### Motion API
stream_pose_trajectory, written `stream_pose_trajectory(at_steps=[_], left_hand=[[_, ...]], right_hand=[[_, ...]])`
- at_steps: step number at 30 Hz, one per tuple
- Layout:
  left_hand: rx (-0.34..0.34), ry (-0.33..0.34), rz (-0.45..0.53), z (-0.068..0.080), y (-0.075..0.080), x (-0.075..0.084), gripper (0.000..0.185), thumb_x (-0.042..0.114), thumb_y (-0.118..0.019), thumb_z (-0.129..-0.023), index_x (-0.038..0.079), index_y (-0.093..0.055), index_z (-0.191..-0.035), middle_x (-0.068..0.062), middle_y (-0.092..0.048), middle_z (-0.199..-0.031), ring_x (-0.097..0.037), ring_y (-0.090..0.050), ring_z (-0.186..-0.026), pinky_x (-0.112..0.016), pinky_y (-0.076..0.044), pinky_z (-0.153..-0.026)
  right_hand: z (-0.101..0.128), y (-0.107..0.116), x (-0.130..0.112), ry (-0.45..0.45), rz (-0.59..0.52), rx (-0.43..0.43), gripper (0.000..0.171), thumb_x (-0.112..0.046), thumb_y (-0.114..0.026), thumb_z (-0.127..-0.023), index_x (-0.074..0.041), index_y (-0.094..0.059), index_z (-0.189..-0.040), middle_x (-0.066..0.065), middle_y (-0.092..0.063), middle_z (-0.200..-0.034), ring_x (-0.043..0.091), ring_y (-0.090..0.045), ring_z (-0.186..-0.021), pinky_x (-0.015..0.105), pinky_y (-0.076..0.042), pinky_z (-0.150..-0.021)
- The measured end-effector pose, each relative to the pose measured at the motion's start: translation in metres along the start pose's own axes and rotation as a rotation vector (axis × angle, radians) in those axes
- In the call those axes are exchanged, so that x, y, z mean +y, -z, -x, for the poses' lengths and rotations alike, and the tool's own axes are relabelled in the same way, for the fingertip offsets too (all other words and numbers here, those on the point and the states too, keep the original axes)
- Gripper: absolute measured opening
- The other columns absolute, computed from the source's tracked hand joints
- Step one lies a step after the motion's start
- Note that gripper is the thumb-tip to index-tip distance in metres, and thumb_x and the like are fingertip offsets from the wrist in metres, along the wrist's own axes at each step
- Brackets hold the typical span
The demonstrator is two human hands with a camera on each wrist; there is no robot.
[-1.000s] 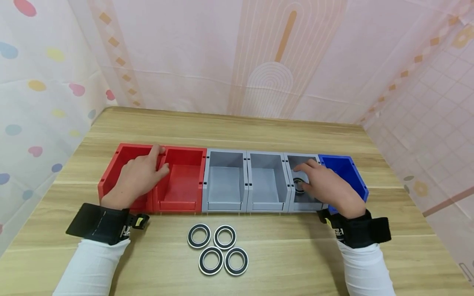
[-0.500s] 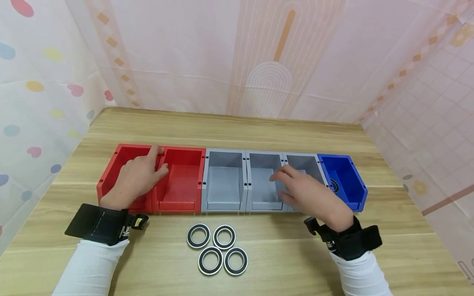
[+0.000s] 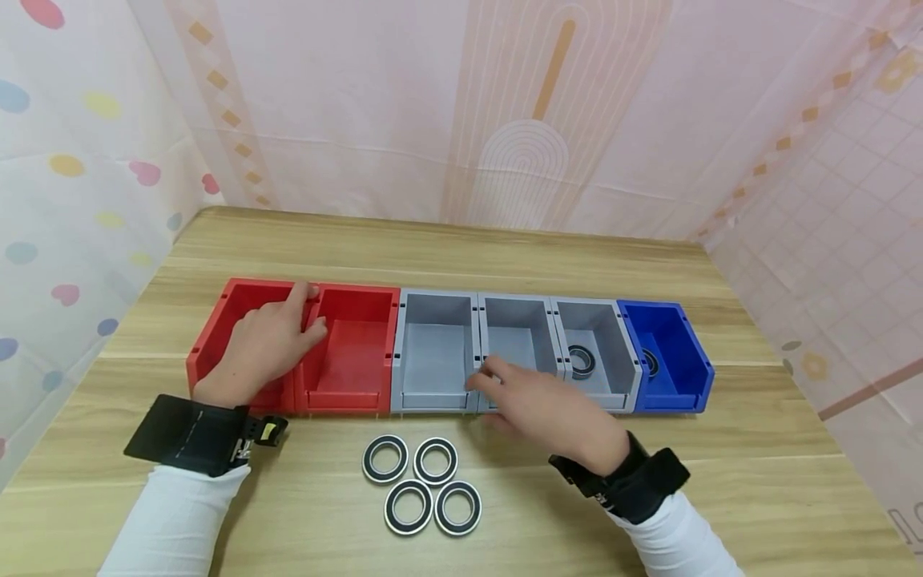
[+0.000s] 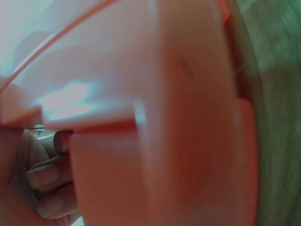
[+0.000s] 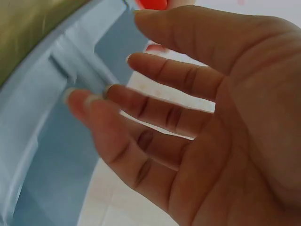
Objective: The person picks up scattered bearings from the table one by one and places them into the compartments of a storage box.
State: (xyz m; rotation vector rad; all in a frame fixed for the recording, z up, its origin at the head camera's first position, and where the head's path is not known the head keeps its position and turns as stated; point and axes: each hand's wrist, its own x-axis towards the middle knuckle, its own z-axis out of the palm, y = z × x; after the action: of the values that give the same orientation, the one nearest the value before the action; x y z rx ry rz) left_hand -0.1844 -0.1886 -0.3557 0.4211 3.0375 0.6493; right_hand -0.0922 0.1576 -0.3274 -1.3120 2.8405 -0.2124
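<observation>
My right hand (image 3: 541, 401) passes over the front of the middle grey bin (image 3: 515, 328), its fingers loosely bent with nothing between them; the right wrist view shows the bare palm and spread fingers. My left hand (image 3: 263, 344) rests over the divider between the two red bins, index finger on the top edge and thumb over the inner red bin (image 3: 356, 353). Its other fingers (image 4: 44, 176) are bent beside the red wall. Several black-sealed ball bearings (image 3: 409, 506) lie flat and close together on the table. One bearing (image 3: 581, 362) sits in the right grey bin, another (image 3: 651, 363) in the blue bin.
The bins stand side by side in one row: outer red bin (image 3: 238, 304), inner red, left grey bin (image 3: 436, 353), middle grey, right grey bin (image 3: 613, 336), blue bin (image 3: 674, 353). A wooden table (image 3: 447, 256) carries them, with patterned cloth (image 3: 346, 96) hanging behind and at the sides.
My right hand has left the right grey bin, where the bearing now lies free, and has moved left and toward me. The left hand stays in place.
</observation>
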Motion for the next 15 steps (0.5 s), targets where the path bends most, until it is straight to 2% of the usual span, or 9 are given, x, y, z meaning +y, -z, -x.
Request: stream_pose_trajectory(at_steps=[3, 9, 15], left_hand=[[-0.003, -0.003, -0.002, 0.0, 0.0, 0.0, 0.053, 0.02, -0.068, -0.085, 0.001, -0.037, -0.124, -0.004, -0.05, -0.062, -0.019, -0.049, -0.048, -0.032, -0.049, -0.05], [0.002, -0.003, -0.003, -0.001, 0.001, 0.001, 0.053, 0.02, -0.068, -0.084, 0.001, -0.037, -0.122, -0.005, -0.05, -0.062, -0.019, -0.049, -0.048, -0.032, -0.049, -0.05], [-0.002, -0.002, -0.003, 0.0, 0.0, 0.0, 0.053, 0.021, -0.068, -0.084, 0.001, -0.037, -0.122, -0.005, -0.05, -0.062, -0.019, -0.049, -0.049, -0.032, -0.05, -0.05]], right_hand=[[-0.006, -0.003, -0.008, 0.037, -0.002, -0.017, 0.037, -0.022, -0.068, -0.09, -0.012, -0.058, -0.124, 0.0, -0.053, -0.106, 0.008, -0.055, -0.075, 0.019, -0.048, -0.066], [-0.016, -0.008, -0.021, 0.095, -0.011, -0.061, 0.039, -0.026, -0.069, -0.089, -0.013, -0.056, -0.124, 0.001, -0.053, -0.109, 0.006, -0.053, -0.073, 0.015, -0.047, -0.066], [-0.024, -0.017, -0.031, 0.097, -0.004, -0.122, 0.04, -0.03, -0.067, -0.09, -0.015, -0.055, -0.124, -0.001, -0.052, -0.109, 0.004, -0.052, -0.074, 0.013, -0.045, -0.065]])
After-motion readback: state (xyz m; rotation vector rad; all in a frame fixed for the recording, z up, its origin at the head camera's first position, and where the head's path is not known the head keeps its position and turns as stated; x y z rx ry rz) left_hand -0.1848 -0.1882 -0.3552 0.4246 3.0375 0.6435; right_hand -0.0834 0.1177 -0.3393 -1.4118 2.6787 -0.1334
